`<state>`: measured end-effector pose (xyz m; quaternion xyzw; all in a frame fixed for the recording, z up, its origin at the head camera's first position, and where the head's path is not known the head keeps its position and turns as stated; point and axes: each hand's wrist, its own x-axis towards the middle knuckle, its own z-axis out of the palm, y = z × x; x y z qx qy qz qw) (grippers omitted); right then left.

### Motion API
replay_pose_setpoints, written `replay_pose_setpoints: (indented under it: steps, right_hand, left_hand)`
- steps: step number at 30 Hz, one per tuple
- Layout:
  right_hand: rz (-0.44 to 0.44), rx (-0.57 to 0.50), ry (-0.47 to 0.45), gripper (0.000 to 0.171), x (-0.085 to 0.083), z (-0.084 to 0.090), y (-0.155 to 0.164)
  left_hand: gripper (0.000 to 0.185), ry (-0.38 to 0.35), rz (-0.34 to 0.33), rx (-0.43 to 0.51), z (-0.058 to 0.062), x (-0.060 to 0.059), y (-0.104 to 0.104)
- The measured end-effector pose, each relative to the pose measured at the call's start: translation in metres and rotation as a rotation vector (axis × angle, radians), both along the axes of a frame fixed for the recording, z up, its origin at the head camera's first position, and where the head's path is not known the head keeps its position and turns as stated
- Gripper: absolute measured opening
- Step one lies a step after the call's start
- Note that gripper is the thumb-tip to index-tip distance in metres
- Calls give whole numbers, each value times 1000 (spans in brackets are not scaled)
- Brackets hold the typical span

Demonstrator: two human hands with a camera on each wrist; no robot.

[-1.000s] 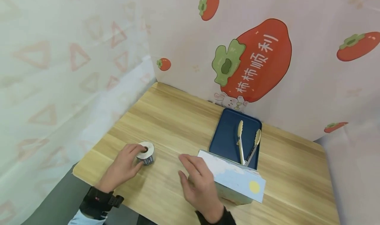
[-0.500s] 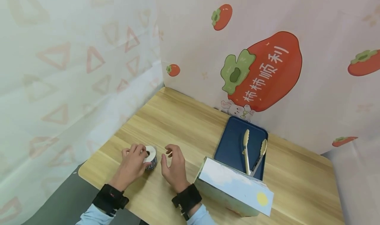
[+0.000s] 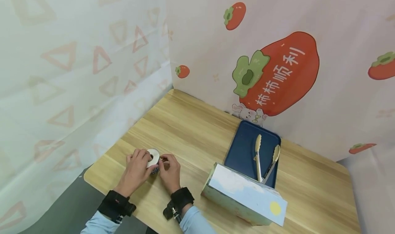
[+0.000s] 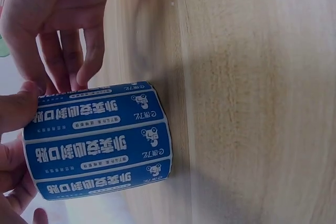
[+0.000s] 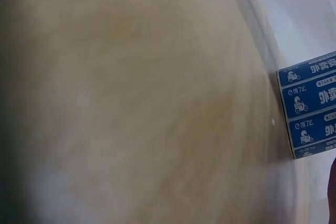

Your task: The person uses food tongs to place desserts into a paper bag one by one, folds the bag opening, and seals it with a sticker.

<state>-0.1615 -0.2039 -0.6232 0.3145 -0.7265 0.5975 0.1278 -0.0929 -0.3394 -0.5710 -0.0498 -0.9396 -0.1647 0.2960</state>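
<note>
Gripping the sticker roll [image 3: 153, 157] near the table's [image 3: 191, 124] front left corner with the left hand [image 3: 137, 167], fingers curled round it. Picking at its outer layer with the right hand [image 3: 169, 169], fingertips pinching. Judging next: finding and lifting a sticker's edge, needing a fine nail-tip pinch.

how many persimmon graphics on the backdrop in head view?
5. Big lettered persimmon behind the blue tray; small one top centre; tiny one near the corner; two cut off at the right edge, upper and lower. More may lie outside the frame.
</note>
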Motion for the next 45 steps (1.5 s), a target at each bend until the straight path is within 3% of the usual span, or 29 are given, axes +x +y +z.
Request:
replay_pose_setpoints:
  steps: [8, 15, 19, 25, 35, 45]
  right_hand:
    - [-34, -71, 23, 16, 7, 5, -9]
    - [-59, -146, 10, 16, 24, 31, -11]
    - [-137, -157, 16, 15, 31, 39, -15]
    - [-226, -169, 12, 12, 34, 40, -20]
    - [-171, -193, -106, 13, 38, 35, -16]
    - [-206, -259, -187, 12, 44, 35, -23]
  left_hand:
    - [45, -18, -57, 39, -2, -1, -5]
    - [43, -3, -71, 87, -2, -2, -9]
    - [42, -21, -68, 113, -1, -1, -8]
    - [43, -35, -57, 120, 0, -2, -5]
    - [42, -61, -47, 162, -1, 2, -3]
    - [40, -60, -74, 185, -2, 1, -6]
